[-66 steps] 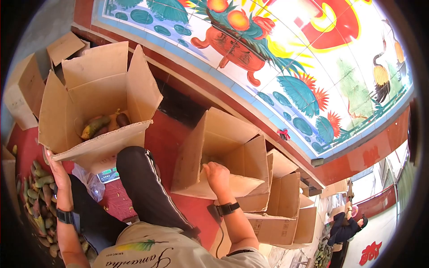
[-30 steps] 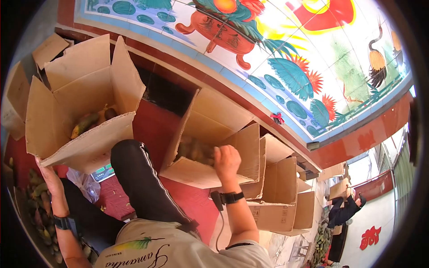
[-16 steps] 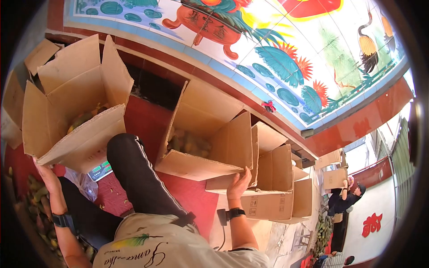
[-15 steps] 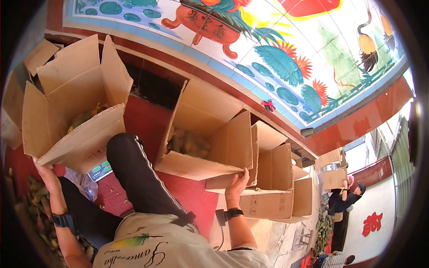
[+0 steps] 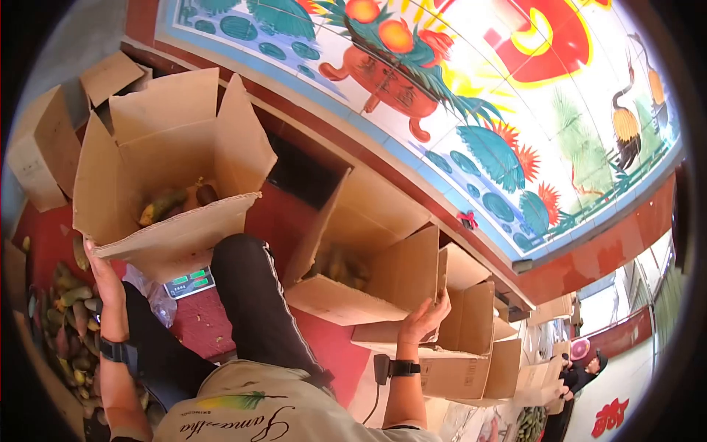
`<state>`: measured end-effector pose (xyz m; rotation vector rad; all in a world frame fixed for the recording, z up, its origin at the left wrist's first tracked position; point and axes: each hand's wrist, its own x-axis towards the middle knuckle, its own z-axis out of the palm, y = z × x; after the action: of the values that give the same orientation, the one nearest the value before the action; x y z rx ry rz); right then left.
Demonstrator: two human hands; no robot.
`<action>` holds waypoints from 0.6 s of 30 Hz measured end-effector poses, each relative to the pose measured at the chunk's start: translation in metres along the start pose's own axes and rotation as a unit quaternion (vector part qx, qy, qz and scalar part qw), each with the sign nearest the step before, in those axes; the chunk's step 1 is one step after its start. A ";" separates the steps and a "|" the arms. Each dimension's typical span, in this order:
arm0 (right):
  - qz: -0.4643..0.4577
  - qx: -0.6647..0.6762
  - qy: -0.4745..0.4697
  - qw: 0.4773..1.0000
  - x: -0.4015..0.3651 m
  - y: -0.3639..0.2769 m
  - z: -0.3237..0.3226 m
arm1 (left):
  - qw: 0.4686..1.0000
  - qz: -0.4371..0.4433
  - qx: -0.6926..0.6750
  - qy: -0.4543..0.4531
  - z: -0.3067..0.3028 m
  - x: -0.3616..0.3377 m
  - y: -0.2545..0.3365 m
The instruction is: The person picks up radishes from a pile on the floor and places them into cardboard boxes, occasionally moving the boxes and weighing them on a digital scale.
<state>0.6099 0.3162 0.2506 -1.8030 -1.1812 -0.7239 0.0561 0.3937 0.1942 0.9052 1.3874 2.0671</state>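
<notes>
Here, the left hand (image 5: 108, 283) touches the near-left corner of the left carton (image 5: 180, 236), grip unclear; its mouth faces up, long axis unclear. Rightward, the middle carton (image 5: 357, 300) also opens upward, the loosely spread right hand (image 5: 427, 317) at its near-right corner.

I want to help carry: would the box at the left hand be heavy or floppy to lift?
The box may be weighty, since produce lies inside. Its cardboard walls stand straight, so probably stiff. Those rounded pieces might roll if it tips.
</notes>
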 end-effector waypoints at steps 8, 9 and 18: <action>-0.092 0.294 -0.058 0.950 0.036 -0.151 0.046 | 0.999 -0.001 0.037 -0.003 0.007 -0.006 0.009; -0.117 0.311 -0.072 0.941 0.039 -0.174 0.051 | 1.000 0.000 0.016 -0.010 0.011 -0.006 0.014; -0.072 0.509 -0.136 0.847 0.029 -0.308 0.119 | 0.999 -0.044 0.005 -0.012 0.012 -0.013 0.033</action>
<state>0.3399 0.4952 0.3191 -0.9148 -1.4968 0.1432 0.0728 0.3800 0.2252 0.8540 1.4009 1.9806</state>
